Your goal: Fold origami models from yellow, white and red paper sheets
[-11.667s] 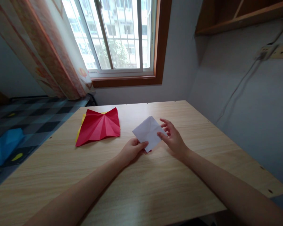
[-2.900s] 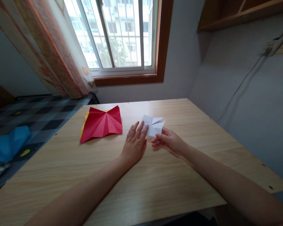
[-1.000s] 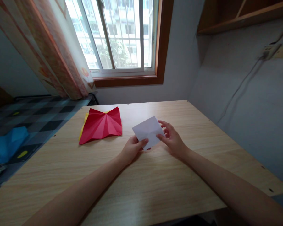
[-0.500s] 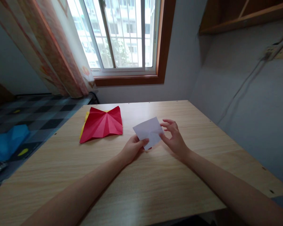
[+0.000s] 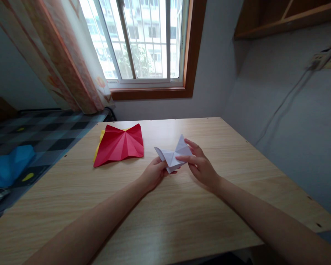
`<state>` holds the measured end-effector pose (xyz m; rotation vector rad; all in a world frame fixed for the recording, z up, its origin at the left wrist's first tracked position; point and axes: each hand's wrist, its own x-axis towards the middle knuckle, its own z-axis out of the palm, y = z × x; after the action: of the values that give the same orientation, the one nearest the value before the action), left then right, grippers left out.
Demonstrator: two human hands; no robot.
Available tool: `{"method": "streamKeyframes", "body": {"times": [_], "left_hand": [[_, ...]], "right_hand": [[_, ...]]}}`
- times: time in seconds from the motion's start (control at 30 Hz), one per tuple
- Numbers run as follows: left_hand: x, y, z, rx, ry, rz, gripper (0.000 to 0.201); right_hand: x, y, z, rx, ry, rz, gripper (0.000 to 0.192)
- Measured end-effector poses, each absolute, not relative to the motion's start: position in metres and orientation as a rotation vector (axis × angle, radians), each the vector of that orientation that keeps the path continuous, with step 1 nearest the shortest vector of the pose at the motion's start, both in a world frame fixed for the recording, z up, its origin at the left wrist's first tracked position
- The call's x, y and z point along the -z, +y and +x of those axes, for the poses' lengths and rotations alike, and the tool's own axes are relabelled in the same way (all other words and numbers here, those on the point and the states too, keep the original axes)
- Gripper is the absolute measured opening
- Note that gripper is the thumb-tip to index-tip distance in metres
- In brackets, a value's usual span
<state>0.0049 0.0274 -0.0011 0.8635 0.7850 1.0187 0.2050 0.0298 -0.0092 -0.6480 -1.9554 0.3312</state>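
I held the small white folded paper point(image 5: 172, 156) in both hands, just above the light wooden worktop point(image 5: 165, 221), a little to the right of the red creased paper sheet point(image 5: 119, 144). My left hand point(image 5: 152, 175) was closed on the lower left corner of the white paper, with the thumb on top and the other fingers under it. My right hand point(image 5: 200, 163) was half closed: the thumb and forefinger pinched the right side of the white paper, and the remaining fingers stayed loosely bent behind it. The paper was no longer flat; its middle sank inward, one point stood up on the right side, and the left edge curled up a little.

I judged that the step in hand was a collapse along creases already made, because the sides were coming together while the centre went down. The next move, as I judged it, called for light and even pressure from both sides, so that the layers met on the old creases and no new wrinkle appeared, and then for a firm flattening on the worktop.

The red creased sheet lay flat on the worktop, and a yellow paper sheet point(image 5: 98, 141) showed under its left edge. Beyond the red sheet, to its left, was a bed with a dark checked cover point(image 5: 44, 136).
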Motion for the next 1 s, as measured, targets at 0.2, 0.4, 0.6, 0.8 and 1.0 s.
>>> {"method": "streamKeyframes", "body": {"times": [0.2, 0.4, 0.6, 0.8, 1.0], "left_hand": [[-0.002, 0.030, 0.005, -0.994, 0.796, 0.824, 0.026], [-0.001, 0.034, 0.003, -0.978, 0.684, 0.787, 0.059], [0.004, 0.029, 0.004, -0.995, 0.740, 0.925, 0.044], [0.008, 0.029, 0.005, -1.021, 0.764, 0.935, 0.041], [0.011, 0.029, 0.006, -1.033, 0.774, 0.950, 0.042]], "right_hand": [[0.014, 0.034, 0.209, -0.271, -2.060, -0.658, 0.055], [0.011, 0.034, 0.209, -0.185, -2.084, -0.671, 0.050], [0.009, 0.035, 0.210, -0.171, -2.102, -0.667, 0.047], [0.004, 0.030, 0.209, -0.257, -2.038, -0.743, 0.041], [0.009, 0.034, 0.205, -0.392, -1.724, -0.888, 0.023]]}}
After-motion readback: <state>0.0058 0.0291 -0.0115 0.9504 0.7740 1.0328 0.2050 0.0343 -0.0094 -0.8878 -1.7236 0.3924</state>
